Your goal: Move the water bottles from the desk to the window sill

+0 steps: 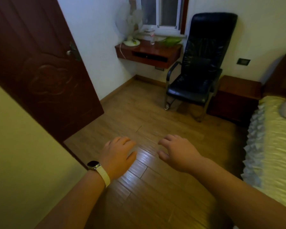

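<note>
A clear water bottle (152, 39) stands upright on the small dark-red wall-mounted desk (155, 52) at the far end of the room. Just behind it runs the window sill (168, 34), under a white-framed window (162, 12). A white lidded container (149, 31) sits by the sill. My left hand (120, 154), with a watch on the wrist, and my right hand (177, 152) are held out over the wooden floor, far from the desk. Both have their fingers apart and hold nothing.
A dark-red door (40, 66) stands open on the left. A white fan (130, 25) and a green bag (171, 41) share the desk. A black armchair (198, 63) stands right of it, then a nightstand (234, 96) and a bed (271, 138).
</note>
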`<state>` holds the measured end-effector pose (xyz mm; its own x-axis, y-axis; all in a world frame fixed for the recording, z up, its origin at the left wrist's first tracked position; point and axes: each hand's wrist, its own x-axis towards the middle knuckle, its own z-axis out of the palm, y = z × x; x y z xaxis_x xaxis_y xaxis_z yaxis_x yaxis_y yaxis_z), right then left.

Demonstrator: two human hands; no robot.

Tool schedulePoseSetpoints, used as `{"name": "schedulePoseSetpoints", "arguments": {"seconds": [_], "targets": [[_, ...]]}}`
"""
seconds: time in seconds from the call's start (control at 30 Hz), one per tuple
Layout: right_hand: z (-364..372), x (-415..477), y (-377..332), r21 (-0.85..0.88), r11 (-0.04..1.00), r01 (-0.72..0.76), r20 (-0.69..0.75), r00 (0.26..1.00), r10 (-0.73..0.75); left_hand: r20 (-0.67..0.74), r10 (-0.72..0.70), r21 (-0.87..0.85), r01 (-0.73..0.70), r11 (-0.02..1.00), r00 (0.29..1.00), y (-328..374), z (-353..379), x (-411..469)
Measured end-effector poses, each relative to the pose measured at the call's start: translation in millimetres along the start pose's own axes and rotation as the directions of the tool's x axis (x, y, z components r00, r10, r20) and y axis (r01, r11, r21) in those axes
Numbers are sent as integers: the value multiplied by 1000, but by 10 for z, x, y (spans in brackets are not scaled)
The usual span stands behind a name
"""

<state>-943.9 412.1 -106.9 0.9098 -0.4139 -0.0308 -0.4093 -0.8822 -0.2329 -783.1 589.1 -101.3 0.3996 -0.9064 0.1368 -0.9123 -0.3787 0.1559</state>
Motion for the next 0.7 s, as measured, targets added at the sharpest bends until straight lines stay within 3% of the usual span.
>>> {"name": "schedulePoseSetpoints", "arguments": {"seconds": [0.33, 0.7], "targets": [[-70, 1249, 418, -25, 999, -39, -10, 999, 39, -9, -1, -62, 0, 998, 1000, -658, 174, 1367], [-122, 3406, 536, -97, 975, -199, 33, 978, 204, 10, 100, -114, -98, 989, 995, -2244, 374, 3253]]}}
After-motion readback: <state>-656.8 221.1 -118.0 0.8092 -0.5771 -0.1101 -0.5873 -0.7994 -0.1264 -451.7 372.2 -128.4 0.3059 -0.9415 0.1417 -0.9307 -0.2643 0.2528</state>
